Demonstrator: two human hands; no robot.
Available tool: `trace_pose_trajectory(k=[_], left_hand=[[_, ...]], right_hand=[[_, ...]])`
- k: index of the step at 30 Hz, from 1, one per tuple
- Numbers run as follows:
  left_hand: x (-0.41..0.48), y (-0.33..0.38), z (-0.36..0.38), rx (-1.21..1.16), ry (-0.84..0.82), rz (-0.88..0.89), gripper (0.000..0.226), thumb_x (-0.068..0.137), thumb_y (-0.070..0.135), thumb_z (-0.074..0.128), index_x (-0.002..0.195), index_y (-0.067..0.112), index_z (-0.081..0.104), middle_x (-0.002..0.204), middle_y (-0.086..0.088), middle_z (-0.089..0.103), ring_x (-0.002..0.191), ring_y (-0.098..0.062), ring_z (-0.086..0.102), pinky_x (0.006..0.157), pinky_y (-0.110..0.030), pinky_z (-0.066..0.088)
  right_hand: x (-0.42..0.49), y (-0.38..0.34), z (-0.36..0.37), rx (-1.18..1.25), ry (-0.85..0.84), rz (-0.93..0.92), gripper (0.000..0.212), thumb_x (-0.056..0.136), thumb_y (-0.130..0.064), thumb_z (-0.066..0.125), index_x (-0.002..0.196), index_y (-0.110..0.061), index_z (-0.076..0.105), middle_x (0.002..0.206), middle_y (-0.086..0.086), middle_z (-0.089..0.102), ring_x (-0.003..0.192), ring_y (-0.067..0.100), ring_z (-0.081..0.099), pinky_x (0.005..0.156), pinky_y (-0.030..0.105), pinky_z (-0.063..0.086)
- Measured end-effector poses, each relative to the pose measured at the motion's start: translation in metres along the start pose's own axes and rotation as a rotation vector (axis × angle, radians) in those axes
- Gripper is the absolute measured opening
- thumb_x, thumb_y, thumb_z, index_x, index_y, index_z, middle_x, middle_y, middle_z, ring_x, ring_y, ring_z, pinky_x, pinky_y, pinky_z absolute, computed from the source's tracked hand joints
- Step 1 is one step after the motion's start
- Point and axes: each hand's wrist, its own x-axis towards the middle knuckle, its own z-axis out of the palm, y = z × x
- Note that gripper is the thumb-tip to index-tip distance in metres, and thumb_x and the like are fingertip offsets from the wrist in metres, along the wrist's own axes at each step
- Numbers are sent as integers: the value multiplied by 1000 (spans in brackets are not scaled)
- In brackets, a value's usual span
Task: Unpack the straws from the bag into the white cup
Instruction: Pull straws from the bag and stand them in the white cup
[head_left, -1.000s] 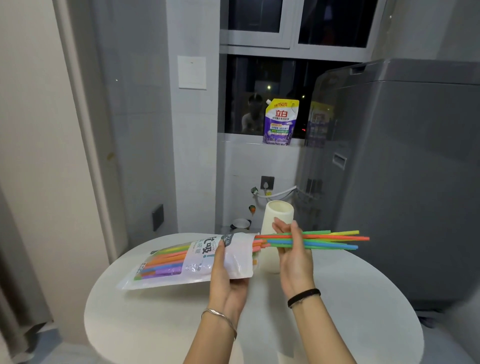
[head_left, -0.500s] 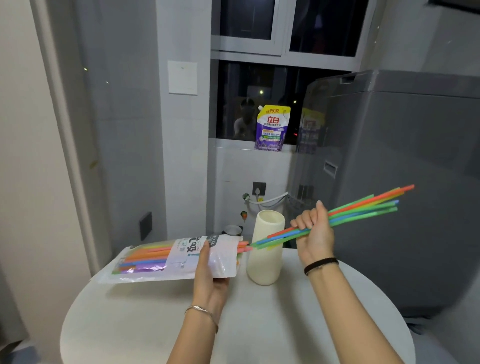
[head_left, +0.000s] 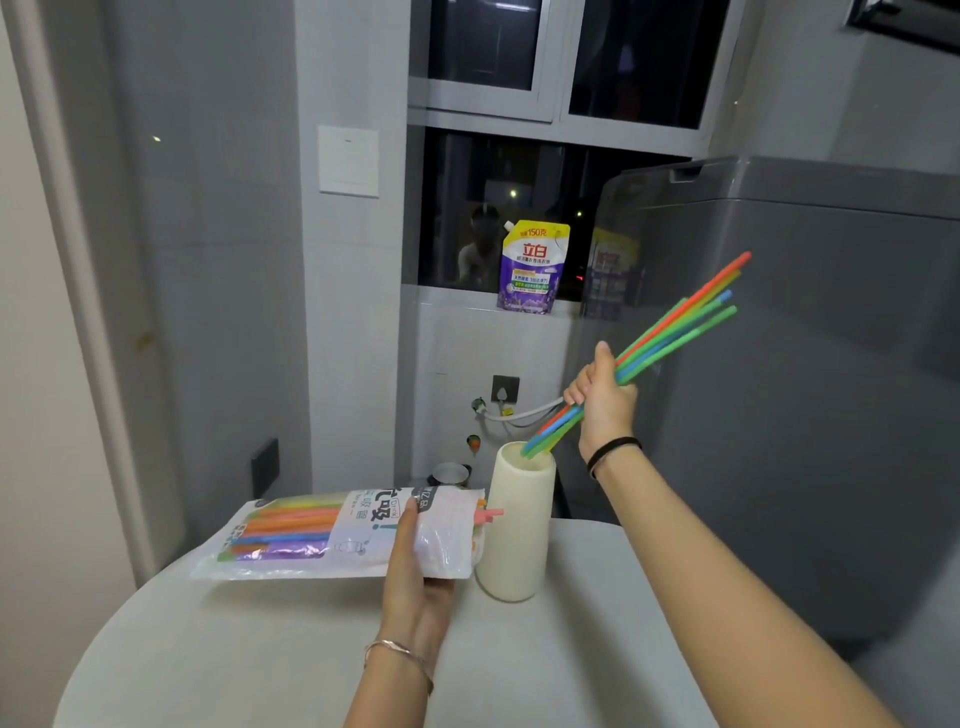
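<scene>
My right hand (head_left: 602, 402) grips a bundle of coloured straws (head_left: 680, 325) tilted up to the right, their lower ends dipping into the mouth of the tall white cup (head_left: 517, 530) that stands on the table. My left hand (head_left: 415, 566) holds the plastic straw bag (head_left: 332, 535) level above the table, its open end beside the cup. Several coloured straws lie inside the bag, and a pink one (head_left: 488, 514) pokes out of the opening.
The round white table (head_left: 260, 649) carries the cup. A grey washing machine (head_left: 805, 364) stands close on the right. A detergent pouch (head_left: 532, 267) sits on the window sill behind, with a hose and wall socket (head_left: 505, 388) below it.
My right hand drew the straw bundle out of the bag, swung it up and rightward, and lowered its ends into the cup. The left hand kept holding the bag.
</scene>
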Motion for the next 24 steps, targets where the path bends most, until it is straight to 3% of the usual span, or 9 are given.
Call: trace_pose_trajectory(k=[2,5,7,9,11,14,18,22,24], left_hand=[[2,0,0,0,1,3,45,90,28,61,133,20,51,99,-5,75,81,-20,73,52,-35,59],[7,3,-3,10,12,7,48,90,28,61,135,20,50,123,-10,67,110,-29,64,70,-42,59],[9,7,-6,22,28,10,49,90,30,60,137,19,49,131,-11,62,119,-31,59,78,-41,56],[11,9,-8,30,25,7,52,91,32,59,139,17,48,133,-13,61,124,-33,56,75,-39,57],[11,11,-8,22,28,9,52,90,31,60,139,17,48,133,-12,61,125,-34,55,73,-38,57],[11,13,-10,27,19,13,53,90,32,60,139,16,47,133,-13,61,125,-35,54,82,-42,53],[10,16,-11,28,0,-14,55,91,33,59,140,13,47,135,-16,58,126,-35,53,98,-47,46],[8,20,-11,17,4,-1,53,92,33,56,140,13,47,134,-15,59,126,-34,54,75,-38,58],[6,22,-11,26,-1,1,52,93,33,55,140,11,47,134,-18,59,124,-34,55,76,-38,58]], right_hand=[[4,19,2,-109,-38,31,45,94,-30,51,54,-20,35,34,-10,33,33,5,31,41,20,32],[9,47,-1,-354,-135,68,43,95,-28,48,54,-17,41,46,-4,43,46,11,41,57,29,40],[12,62,-7,-558,-227,82,39,95,-23,47,58,-13,56,69,1,58,69,15,55,79,33,45],[14,72,-12,-667,-300,130,27,94,-19,50,80,-9,71,95,1,61,96,18,55,96,35,42],[14,79,-18,-686,-299,187,19,91,-18,54,89,-14,73,100,3,62,99,21,56,97,36,43],[10,85,-26,-630,-266,262,19,88,-19,56,75,-22,70,96,10,64,92,27,58,91,41,48],[7,87,-32,-528,-236,306,9,86,-25,63,82,-17,66,92,12,67,82,26,62,80,37,49],[1,83,-37,-515,-303,227,28,74,-36,76,95,-22,64,97,2,70,88,17,66,86,34,51],[-6,81,-40,-563,-366,178,49,68,-41,80,109,-25,58,103,-8,67,99,10,62,91,30,47]])
